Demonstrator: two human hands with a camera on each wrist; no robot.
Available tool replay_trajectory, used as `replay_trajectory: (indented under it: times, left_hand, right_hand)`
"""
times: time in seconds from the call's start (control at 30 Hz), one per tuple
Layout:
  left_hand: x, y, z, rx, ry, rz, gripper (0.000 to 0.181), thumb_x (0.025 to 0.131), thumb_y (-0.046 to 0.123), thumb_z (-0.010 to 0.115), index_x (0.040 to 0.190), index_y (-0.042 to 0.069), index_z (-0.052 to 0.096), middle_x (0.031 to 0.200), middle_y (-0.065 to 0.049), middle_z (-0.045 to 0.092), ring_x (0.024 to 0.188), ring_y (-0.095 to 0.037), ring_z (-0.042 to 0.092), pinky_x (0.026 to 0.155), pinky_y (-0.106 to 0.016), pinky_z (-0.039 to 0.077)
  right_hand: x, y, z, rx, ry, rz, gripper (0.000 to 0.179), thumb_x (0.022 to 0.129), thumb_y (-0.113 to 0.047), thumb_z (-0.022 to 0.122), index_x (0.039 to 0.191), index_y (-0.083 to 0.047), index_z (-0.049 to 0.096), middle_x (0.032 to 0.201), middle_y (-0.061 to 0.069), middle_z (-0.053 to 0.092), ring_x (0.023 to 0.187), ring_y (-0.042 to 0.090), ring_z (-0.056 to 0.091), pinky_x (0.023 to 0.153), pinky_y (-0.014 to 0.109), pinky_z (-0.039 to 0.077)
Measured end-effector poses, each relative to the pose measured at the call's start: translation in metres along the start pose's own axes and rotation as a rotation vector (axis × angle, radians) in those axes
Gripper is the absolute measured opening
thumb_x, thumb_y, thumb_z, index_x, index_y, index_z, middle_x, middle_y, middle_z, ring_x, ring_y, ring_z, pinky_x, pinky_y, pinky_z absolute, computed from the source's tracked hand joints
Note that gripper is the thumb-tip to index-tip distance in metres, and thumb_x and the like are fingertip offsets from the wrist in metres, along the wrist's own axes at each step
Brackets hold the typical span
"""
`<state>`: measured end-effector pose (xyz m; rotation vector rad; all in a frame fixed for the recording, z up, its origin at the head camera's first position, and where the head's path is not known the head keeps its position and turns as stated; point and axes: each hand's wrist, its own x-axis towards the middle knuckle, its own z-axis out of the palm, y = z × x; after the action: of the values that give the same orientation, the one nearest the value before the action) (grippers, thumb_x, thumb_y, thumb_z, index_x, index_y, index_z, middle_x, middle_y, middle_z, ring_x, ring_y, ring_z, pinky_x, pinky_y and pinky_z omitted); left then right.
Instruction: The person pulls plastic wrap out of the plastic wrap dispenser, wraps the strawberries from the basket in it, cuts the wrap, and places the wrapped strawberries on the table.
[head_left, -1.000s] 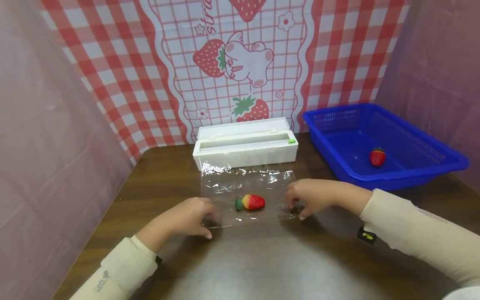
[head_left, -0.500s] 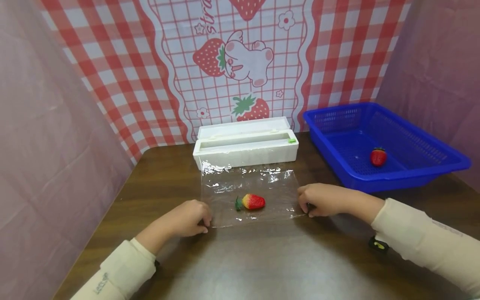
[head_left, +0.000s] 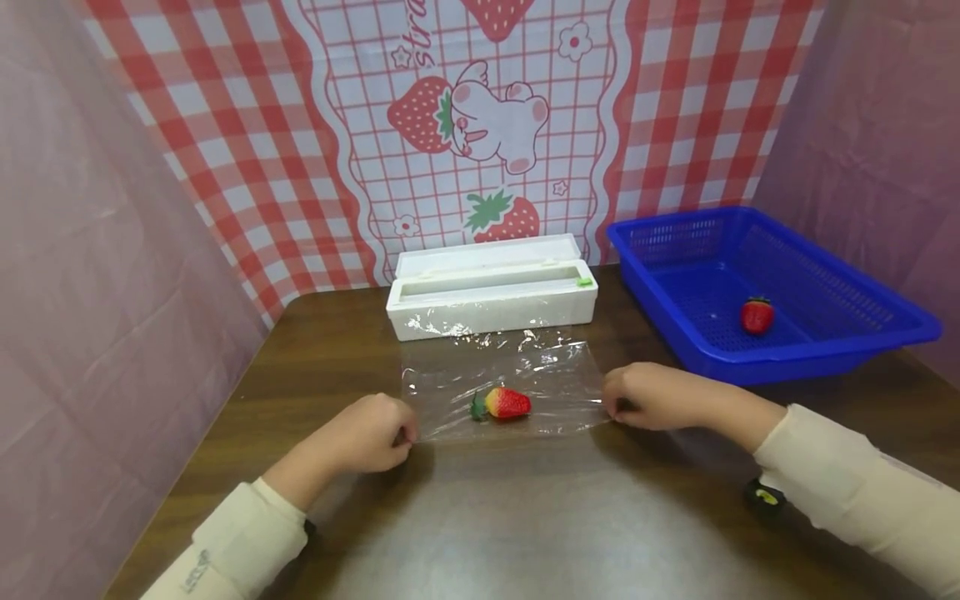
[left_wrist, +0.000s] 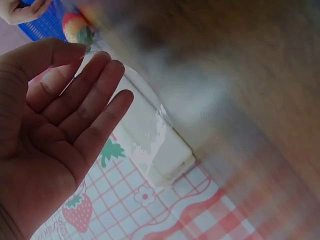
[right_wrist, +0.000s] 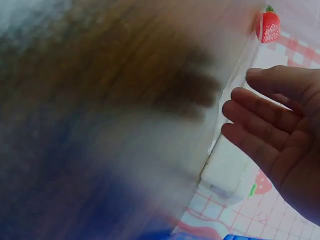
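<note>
A sheet of clear plastic wrap [head_left: 450,375] stretches out in front of the white dispenser box [head_left: 495,315]. On the wrap lies a red and yellow strawberry [head_left: 508,403], its green leaves to the left. My left hand [head_left: 367,435] pinches the wrap's near left corner between thumb and index finger. At the near right corner my right hand [head_left: 663,397] pinches the wrap the same way. In the left wrist view, the other fingers of the left hand [left_wrist: 65,110] spread loosely below the pinch. The right wrist view shows the right hand [right_wrist: 280,125] with thumb near its fingertips.
A blue plastic basket [head_left: 765,354] stands at the back right, with another strawberry [head_left: 757,316] inside. The dispenser box's lid [head_left: 487,254] is raised, and a green piece [head_left: 584,282] sits at its right end. A checked cloth [head_left: 247,150] hangs behind the brown table [head_left: 510,533].
Both hands have closed their fingers on the wrap's near corners. The right hand has moved right, and the wrap's near edge looks straighter and slightly farther up. The strawberry has stayed put.
</note>
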<state>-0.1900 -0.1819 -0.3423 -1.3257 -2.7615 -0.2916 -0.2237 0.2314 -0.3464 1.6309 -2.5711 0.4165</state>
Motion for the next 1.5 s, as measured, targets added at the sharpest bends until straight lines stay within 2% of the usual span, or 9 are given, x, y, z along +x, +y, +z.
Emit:
replay_trajectory:
  times: [0.23, 0.4, 0.57, 0.73, 0.97, 1.13, 1.3, 1.5]
  left_hand:
    - [0.002, -0.009, -0.005, -0.091, 0.063, -0.028, 0.011, 0.073, 0.001, 0.068, 0.074, 0.012, 0.066, 0.067, 0.01, 0.059, 0.06, -0.001, 0.051, 0.058, -0.022, 0.05]
    - [0.004, -0.02, -0.003, -0.202, 0.095, -0.066, 0.01, 0.077, -0.001, 0.066, 0.078, 0.009, 0.067, 0.071, 0.008, 0.063, 0.064, -0.001, 0.056, 0.06, -0.022, 0.052]
    - [0.004, -0.031, 0.001, -0.291, 0.107, -0.117, 0.007, 0.079, -0.001, 0.067, 0.081, 0.006, 0.069, 0.072, 0.007, 0.065, 0.065, -0.003, 0.056, 0.061, -0.023, 0.051]
    - [0.007, -0.036, 0.004, -0.299, 0.111, -0.149, 0.007, 0.078, -0.001, 0.069, 0.079, 0.007, 0.069, 0.069, 0.008, 0.063, 0.061, -0.001, 0.054, 0.058, -0.022, 0.05]
    - [0.016, -0.035, 0.002, -0.211, 0.069, -0.176, 0.006, 0.077, 0.001, 0.071, 0.076, 0.007, 0.07, 0.067, 0.008, 0.064, 0.061, -0.001, 0.055, 0.06, -0.022, 0.051]
    - [0.021, -0.037, 0.005, -0.164, -0.001, -0.186, 0.01, 0.076, 0.0, 0.071, 0.073, 0.009, 0.069, 0.067, 0.007, 0.063, 0.062, -0.003, 0.056, 0.06, -0.021, 0.05]
    - [0.024, -0.034, 0.007, -0.154, -0.061, -0.187, 0.013, 0.078, 0.001, 0.074, 0.072, 0.01, 0.067, 0.065, 0.007, 0.063, 0.058, -0.002, 0.055, 0.056, -0.019, 0.049]
    - [0.025, -0.036, 0.008, -0.081, -0.058, -0.182, 0.015, 0.076, 0.003, 0.077, 0.072, 0.011, 0.064, 0.064, 0.007, 0.06, 0.059, -0.003, 0.053, 0.058, -0.021, 0.048]
  right_hand:
    - [-0.003, 0.004, -0.004, 0.139, 0.038, 0.158, 0.018, 0.081, 0.002, 0.069, 0.078, -0.015, 0.062, 0.073, -0.016, 0.057, 0.067, 0.0, 0.051, 0.061, 0.025, 0.049]
    - [-0.002, 0.008, -0.002, 0.232, 0.034, 0.273, 0.015, 0.081, 0.001, 0.068, 0.078, -0.013, 0.063, 0.071, -0.015, 0.058, 0.066, 0.0, 0.052, 0.06, 0.024, 0.048]
    - [0.001, 0.009, -0.001, 0.291, 0.008, 0.4, 0.014, 0.083, 0.001, 0.063, 0.077, -0.011, 0.059, 0.066, -0.01, 0.057, 0.058, 0.002, 0.051, 0.052, 0.023, 0.046]
    - [0.01, 0.008, 0.001, 0.199, -0.012, 0.437, 0.016, 0.086, -0.002, 0.061, 0.074, -0.012, 0.056, 0.064, -0.009, 0.052, 0.058, 0.004, 0.049, 0.055, 0.024, 0.044]
    - [0.02, 0.01, 0.006, 0.052, -0.05, 0.467, 0.019, 0.084, -0.003, 0.059, 0.069, -0.012, 0.051, 0.062, -0.007, 0.046, 0.058, 0.009, 0.043, 0.055, 0.027, 0.04]
    - [0.027, 0.011, 0.008, -0.025, -0.09, 0.438, 0.019, 0.081, -0.003, 0.061, 0.068, -0.012, 0.05, 0.062, -0.006, 0.047, 0.056, 0.01, 0.043, 0.053, 0.028, 0.04]
    - [0.029, 0.01, 0.01, -0.077, -0.101, 0.431, 0.018, 0.08, -0.004, 0.064, 0.069, -0.011, 0.051, 0.062, -0.005, 0.049, 0.056, 0.011, 0.046, 0.053, 0.03, 0.043]
    - [0.028, 0.011, 0.01, -0.106, -0.076, 0.411, 0.019, 0.08, -0.004, 0.068, 0.072, -0.011, 0.052, 0.064, -0.005, 0.049, 0.057, 0.011, 0.047, 0.054, 0.03, 0.044]
